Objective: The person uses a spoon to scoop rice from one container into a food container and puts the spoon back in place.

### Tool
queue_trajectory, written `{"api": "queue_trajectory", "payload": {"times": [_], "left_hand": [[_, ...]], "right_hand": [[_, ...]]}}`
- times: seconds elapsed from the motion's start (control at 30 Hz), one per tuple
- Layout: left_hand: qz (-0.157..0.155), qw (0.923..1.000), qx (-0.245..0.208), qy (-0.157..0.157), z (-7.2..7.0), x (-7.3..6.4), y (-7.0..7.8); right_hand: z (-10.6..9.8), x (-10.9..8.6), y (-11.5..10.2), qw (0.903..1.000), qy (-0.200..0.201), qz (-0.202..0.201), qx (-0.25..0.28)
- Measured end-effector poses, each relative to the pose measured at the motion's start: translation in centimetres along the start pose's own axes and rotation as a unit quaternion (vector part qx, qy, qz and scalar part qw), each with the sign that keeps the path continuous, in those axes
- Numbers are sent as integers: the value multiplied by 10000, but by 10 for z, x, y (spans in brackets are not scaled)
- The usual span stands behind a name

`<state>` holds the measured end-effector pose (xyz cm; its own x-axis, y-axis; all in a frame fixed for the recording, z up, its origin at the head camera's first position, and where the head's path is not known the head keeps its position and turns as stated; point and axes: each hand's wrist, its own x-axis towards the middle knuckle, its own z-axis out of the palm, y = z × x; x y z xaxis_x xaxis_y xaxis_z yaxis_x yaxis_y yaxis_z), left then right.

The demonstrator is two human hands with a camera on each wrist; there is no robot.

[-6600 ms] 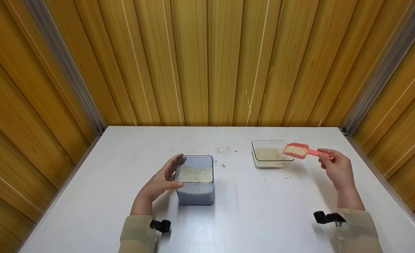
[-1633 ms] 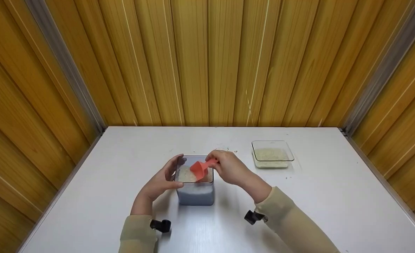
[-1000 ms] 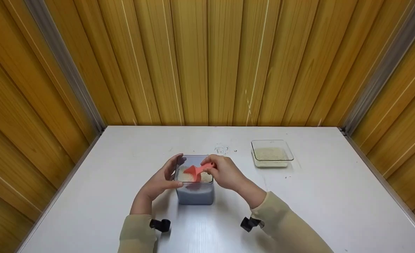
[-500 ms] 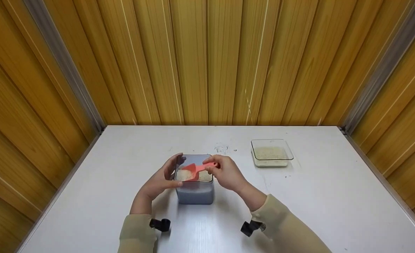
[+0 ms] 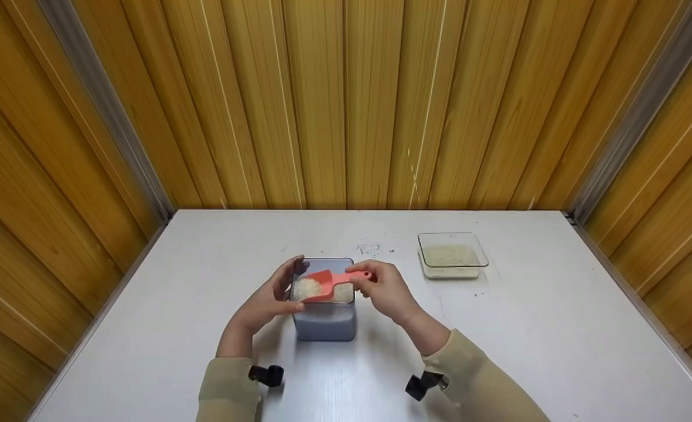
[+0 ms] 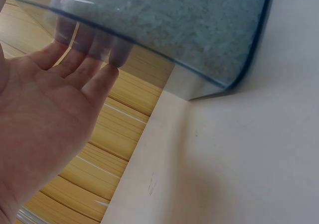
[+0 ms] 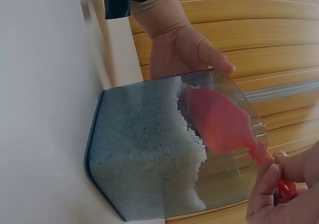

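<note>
My right hand [image 5: 388,292] pinches the handle of a red scoop [image 5: 326,283] over a tall clear, bluish container [image 5: 326,325]. White rice [image 5: 307,289] fills the scoop's bowl. More rice [image 7: 144,149] takes up the lower part of the container, as the right wrist view shows. There, the scoop's bowl [image 7: 219,122] appears through the wall, just above the rice surface. My left hand [image 5: 268,302] holds the container's left side near the rim, thumb at the front and fingers round the back. In the left wrist view its fingers [image 6: 94,79] lie against the wall.
A shallow clear glass dish [image 5: 452,272] with some rice in it stands farther back on the right. Scattered grains and marks lie on the white table [image 5: 205,281]. Yellow wood-patterned walls [image 5: 346,105] enclose the table at the back and sides.
The right hand has brought the scoop from beside the glass dish leftward to the container. The scoop turned in the rice and now sits level, heaped with rice. The left hand has stayed put.
</note>
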<state>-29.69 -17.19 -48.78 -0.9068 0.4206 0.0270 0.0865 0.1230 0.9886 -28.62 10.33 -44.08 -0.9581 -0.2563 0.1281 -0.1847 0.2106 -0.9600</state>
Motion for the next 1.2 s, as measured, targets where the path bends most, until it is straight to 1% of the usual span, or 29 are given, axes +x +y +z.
{"api": "queue_trajectory", "payload": {"times": [0.13,0.37,0.63,0.8,1.07,1.2], "left_hand": [[30,10000,12,-16,0,0,0],[95,9999,-24,-53,0,-1,1],[9,10000,37,65,1,0,1],[-48,9999,38,84,1,-1,1],[-94,9999,-47,40,1,-1,1],[-102,9999,-36,60,1,-1,1]], "right_hand": [[-2,0,5,9995,-27,131,274],[-5,2,12,9975,-72,351,607],[-10,1,17,9927,-149,479,1096],[-14,0,23,9891,-191,539,1357],[-17,0,30,9788,-236,780,1878],[-20,1,35,9706,-315,854,2227]]}}
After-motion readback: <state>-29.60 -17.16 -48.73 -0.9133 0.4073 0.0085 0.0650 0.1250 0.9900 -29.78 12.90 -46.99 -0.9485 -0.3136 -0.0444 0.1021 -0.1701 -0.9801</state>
